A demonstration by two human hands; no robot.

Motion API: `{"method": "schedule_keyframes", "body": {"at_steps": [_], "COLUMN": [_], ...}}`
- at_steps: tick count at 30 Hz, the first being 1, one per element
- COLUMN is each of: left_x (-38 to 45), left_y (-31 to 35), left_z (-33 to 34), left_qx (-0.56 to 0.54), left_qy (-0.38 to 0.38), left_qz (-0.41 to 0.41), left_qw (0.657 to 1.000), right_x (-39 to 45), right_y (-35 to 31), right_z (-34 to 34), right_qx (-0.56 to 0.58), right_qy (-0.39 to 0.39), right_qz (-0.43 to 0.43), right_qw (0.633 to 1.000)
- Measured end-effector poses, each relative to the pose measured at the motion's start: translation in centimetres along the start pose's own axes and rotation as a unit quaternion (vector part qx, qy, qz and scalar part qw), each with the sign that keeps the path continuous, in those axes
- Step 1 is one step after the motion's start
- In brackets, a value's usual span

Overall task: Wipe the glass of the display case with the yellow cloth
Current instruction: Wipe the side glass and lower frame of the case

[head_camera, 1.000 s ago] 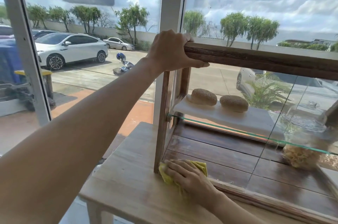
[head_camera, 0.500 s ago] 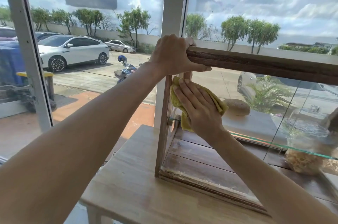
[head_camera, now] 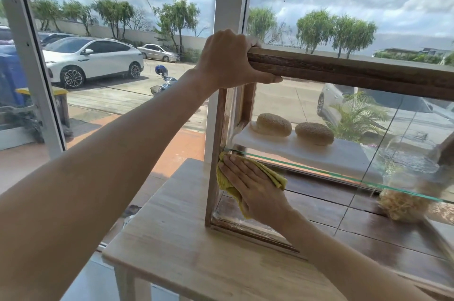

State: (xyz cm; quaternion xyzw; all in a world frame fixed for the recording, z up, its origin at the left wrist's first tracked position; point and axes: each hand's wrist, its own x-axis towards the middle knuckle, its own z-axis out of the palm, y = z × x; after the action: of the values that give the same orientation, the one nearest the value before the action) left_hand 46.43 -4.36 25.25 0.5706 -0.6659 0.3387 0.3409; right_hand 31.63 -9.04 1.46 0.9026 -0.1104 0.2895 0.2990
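Observation:
A wooden-framed display case [head_camera: 344, 72] with a glass front [head_camera: 319, 202] stands on a light wooden table [head_camera: 177, 251]. My left hand [head_camera: 231, 60] grips the top left corner of the case's frame. My right hand [head_camera: 250, 185] presses the folded yellow cloth [head_camera: 223, 181] flat against the glass near the lower left, just below the level of the inner glass shelf [head_camera: 344, 173]. The palm covers most of the cloth.
Inside the case two seeded buns [head_camera: 272, 124] lie on a white board [head_camera: 331, 153], and a glass jar [head_camera: 407, 185] stands at the right. A large window with white posts [head_camera: 228, 6] is directly behind; cars are parked outside.
My right hand with the cloth went from the bottom left corner of the glass up to the top left, then back down to mid-height. The left hand kept its grip.

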Motion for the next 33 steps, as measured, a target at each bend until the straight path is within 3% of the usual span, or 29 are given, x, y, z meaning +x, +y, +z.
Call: {"method": "schedule_keyframes", "body": {"at_steps": [7,12,19,26,29,33], "left_x": [-0.1,-0.1,-0.3,-0.5,-0.5,-0.5], "left_y": [-0.1,0.0,0.3,0.6,0.9,1.0], "left_z": [0.0,0.0,-0.3,-0.5,-0.5,-0.7], "left_qx": [0.003,0.009,0.021,0.033,0.041,0.036], "left_qy": [0.001,0.003,-0.008,-0.004,-0.010,-0.011], "left_qz": [-0.002,-0.006,-0.001,0.000,-0.001,-0.007], "left_qw": [1.000,1.000,1.000,0.999,0.999,0.999], "right_x": [-4.4,-5.6,-7.4,-6.7,-7.7,-10.3], "right_y": [-2.9,-4.2,-4.3,1.8,5.2,4.9], "right_z": [3.7,4.1,2.4,-4.0,-4.8,-3.4], "right_qx": [0.025,0.097,0.160,0.103,0.027,0.002], "right_qy": [-0.119,-0.240,-0.160,0.080,0.040,-0.027], "right_qz": [-0.046,-0.061,-0.037,-0.006,-0.004,-0.020], "right_qw": [0.992,0.964,0.973,0.991,0.999,0.999]}}
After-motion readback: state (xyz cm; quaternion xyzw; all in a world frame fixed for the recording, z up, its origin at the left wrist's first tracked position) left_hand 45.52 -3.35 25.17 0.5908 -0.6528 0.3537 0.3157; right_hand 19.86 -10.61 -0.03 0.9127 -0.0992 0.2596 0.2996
